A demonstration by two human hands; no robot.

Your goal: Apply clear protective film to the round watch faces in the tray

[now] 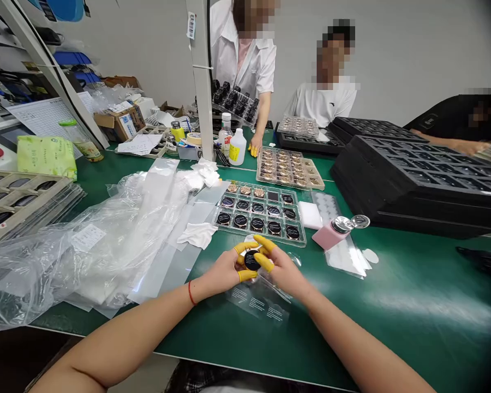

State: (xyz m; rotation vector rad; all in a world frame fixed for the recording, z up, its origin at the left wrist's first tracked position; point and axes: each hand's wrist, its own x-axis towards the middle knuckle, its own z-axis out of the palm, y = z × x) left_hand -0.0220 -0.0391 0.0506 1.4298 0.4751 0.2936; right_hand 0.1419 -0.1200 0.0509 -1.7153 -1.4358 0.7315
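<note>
A round black watch face (pixel 251 261) with small white print is held up just above the table. My left hand (pixel 223 271), in yellow finger cots, grips it by the edge between thumb and fingers. From the other side my right hand (pixel 285 274), also with yellow finger cots, closes on it, one fingertip lying across its printed front. Under the hands lies clear film (pixel 256 305) with white printed text. Just beyond is a clear compartment tray (pixel 303 238), holding rows of black round watch faces and a few gold-coloured ones along the back.
To the left are crumpled plastic bags (pixel 106 251) and a white cloth (pixel 197 234). A pink pump bottle (pixel 331 233) and stacked black trays (pixel 413 185) stand right. Behind, a second tray (pixel 284 166) holds gold parts; a co-worker's hand (pixel 255 143) rests near bottles (pixel 237 147).
</note>
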